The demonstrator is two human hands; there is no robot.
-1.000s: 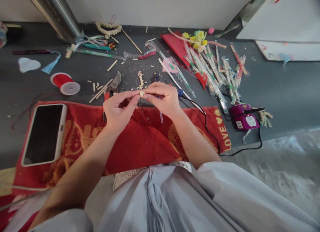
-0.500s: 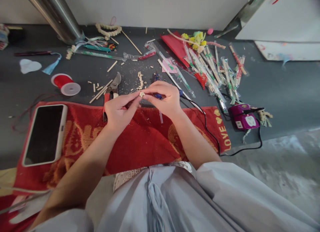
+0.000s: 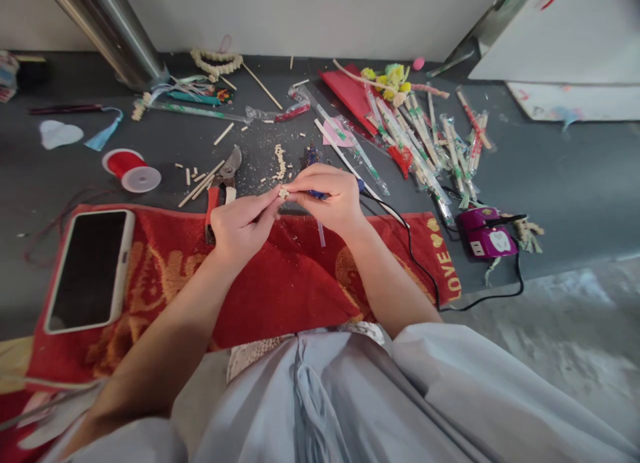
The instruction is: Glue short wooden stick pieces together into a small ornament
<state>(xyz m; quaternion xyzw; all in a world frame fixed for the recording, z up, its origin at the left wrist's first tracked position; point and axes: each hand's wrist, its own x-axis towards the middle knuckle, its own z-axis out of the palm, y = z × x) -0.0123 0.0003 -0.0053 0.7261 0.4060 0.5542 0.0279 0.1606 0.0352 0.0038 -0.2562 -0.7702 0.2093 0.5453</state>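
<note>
Between the fingertips of both hands is a small cluster of pale wooden stick pieces [image 3: 283, 192]. My left hand [image 3: 243, 224] pinches it from the left, thumb and forefinger closed. From the other side my right hand [image 3: 327, 195] grips the same cluster. Just beyond the fingers lies a little chain of short cut sticks [image 3: 280, 160]. Pruning shears [image 3: 228, 173] with red and white handles rest beside my left hand. A blue glue gun [image 3: 313, 158] lies partly hidden under my right hand, its black cord running off to the right.
A red towel [image 3: 295, 276] covers the table's front edge, with a phone [image 3: 89, 270] on its left. Behind are a spool of red thread [image 3: 131, 170] and loose sticks [image 3: 203, 183]. Wrapped chopsticks [image 3: 410, 136] pile up at right, near a purple power socket [image 3: 487, 233].
Both hands stay together at nearly the same spot. The fingers and the small wooden cluster have shifted very slightly; the things on the table lie as before.
</note>
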